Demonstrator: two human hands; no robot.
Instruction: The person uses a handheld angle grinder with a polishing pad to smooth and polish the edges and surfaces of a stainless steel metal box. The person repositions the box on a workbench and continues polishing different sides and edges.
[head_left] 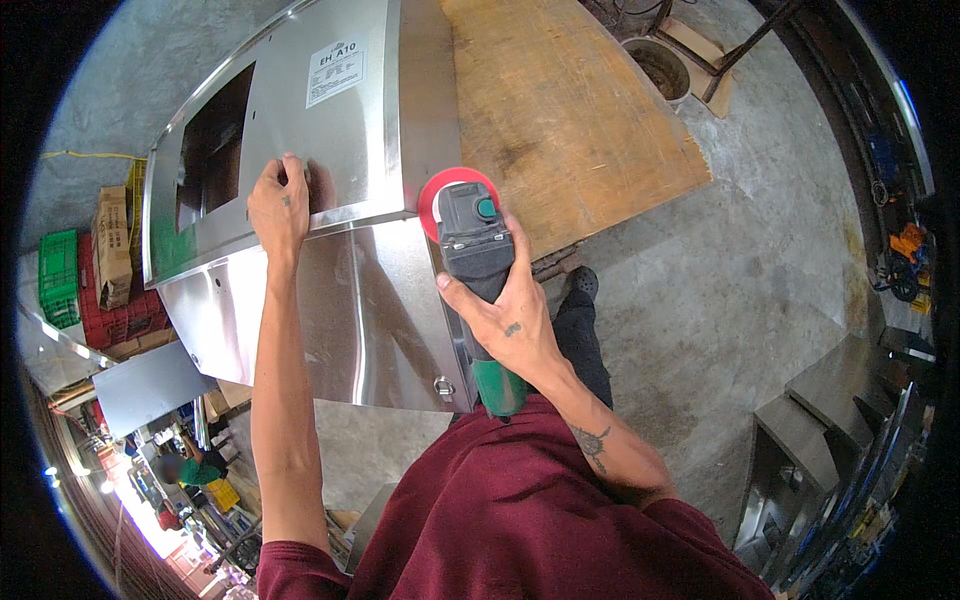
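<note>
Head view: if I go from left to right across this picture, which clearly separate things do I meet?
Green crate, cardboard box, dark rectangular opening, white label, power tool with its red disc, dark shoe, round bucket, orange object.

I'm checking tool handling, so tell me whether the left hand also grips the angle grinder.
No, only the right hand grips the angle grinder; the left hand is away from it, at the metal cabinet.
</note>
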